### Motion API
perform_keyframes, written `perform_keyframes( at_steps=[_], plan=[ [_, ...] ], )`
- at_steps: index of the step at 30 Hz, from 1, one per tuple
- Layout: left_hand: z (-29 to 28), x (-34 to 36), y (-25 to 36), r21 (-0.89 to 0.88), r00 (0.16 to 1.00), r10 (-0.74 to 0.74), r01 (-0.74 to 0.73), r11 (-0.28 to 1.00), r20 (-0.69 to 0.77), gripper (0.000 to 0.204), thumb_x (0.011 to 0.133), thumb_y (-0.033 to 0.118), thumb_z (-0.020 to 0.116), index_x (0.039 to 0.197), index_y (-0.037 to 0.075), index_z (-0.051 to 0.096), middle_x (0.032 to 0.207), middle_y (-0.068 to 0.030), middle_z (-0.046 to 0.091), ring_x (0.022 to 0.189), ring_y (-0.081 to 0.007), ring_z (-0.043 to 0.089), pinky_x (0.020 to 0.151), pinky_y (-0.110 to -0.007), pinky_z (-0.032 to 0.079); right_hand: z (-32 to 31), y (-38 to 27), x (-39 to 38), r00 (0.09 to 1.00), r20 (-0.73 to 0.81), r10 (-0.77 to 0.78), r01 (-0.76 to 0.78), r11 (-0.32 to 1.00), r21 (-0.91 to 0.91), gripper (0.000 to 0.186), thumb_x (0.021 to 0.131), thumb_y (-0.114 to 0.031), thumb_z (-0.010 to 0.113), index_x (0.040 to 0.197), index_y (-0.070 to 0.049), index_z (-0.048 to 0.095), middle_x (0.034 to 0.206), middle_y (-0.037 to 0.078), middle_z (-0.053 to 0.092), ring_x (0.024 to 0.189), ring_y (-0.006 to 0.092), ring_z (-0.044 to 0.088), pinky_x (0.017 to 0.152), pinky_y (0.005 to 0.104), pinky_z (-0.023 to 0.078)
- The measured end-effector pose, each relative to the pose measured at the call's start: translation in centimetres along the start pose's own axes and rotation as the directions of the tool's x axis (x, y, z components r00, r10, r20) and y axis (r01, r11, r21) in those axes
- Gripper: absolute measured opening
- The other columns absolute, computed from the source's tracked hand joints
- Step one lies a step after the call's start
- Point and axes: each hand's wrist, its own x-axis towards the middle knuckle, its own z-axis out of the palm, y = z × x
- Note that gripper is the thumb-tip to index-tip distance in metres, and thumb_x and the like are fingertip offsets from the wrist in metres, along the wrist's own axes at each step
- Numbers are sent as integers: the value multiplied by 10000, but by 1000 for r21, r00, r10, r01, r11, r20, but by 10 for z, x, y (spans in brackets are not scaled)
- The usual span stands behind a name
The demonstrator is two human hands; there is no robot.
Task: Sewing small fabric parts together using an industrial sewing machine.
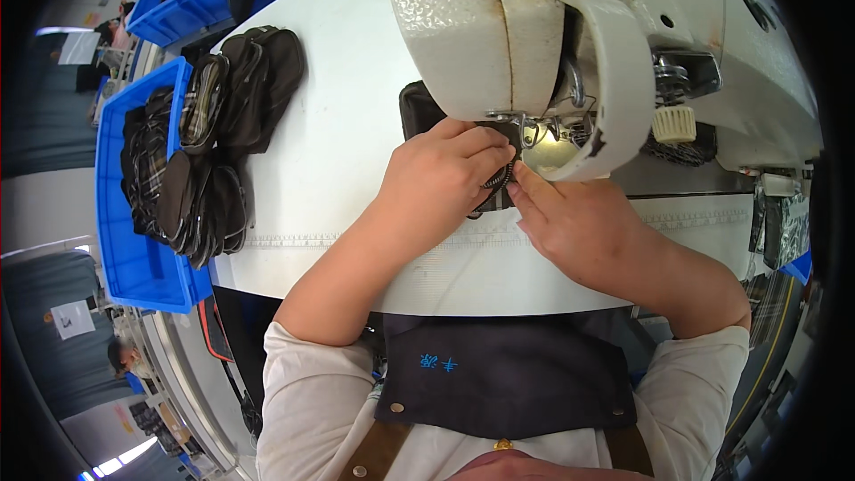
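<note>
A dark fabric pouch piece (419, 109) with a zipper edge (508, 173) lies under the head of a white sewing machine (468, 53). My left hand (445, 169) presses down on the piece left of the presser foot (529, 134), its fingers bent together over the fabric. From the right, my right hand (579, 223) pinches the zipper edge with thumb and forefinger, just in front of the foot. Both sets of fingertips nearly meet there. Much of the piece is hidden beneath my left hand and the machine.
At the left of the white table (329, 160), several dark and plaid pouches (260, 80) are heaped against a blue bin (114, 232) holding more. Another blue bin (183, 9) stands farther back. A printed ruler strip (356, 239) runs along the near side. The machine's curved guard (619, 80) overhangs my right hand.
</note>
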Motion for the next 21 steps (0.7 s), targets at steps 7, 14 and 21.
perform_keyframes(
  at_steps=[7, 14, 21],
  plan=[
    [-1, 3, -3, 29, 999, -19, 18, 999, 47, 430, 723, 92, 830, 1149, 104, 773, 1174, 35, 726, 1104, -194, 661, 858, -307, 598, 4, 2, 1, 997, -34, 67, -66, 997, 44, 275, 937, -72, 670, 1155, 91, 707, 1163, 240, 734, 762, 231, 735, 599, 351, 582],
    [6, 4, -10, 19, 996, -70, 71, 997, -55, 358, 764, 94, 807, 1119, 131, 776, 1171, 15, 740, 1107, -196, 670, 829, -317, 590, -1, 8, 4, 997, -44, 62, -62, 998, 11, 327, 915, -88, 674, 1198, 74, 701, 1217, 207, 720, 829, 250, 744, 640, 356, 600],
    [13, 1, -17, 101, 943, 16, 19, 995, -333, 221, 763, 92, 784, 973, 137, 732, 1055, 13, 724, 988, -263, 648, 743, -379, 535, 6, 9, 3, 994, -49, 99, -95, 992, 87, 337, 931, -78, 642, 1228, 74, 686, 1113, 186, 739, 749, 276, 726, 621, 396, 574]
  ],
)
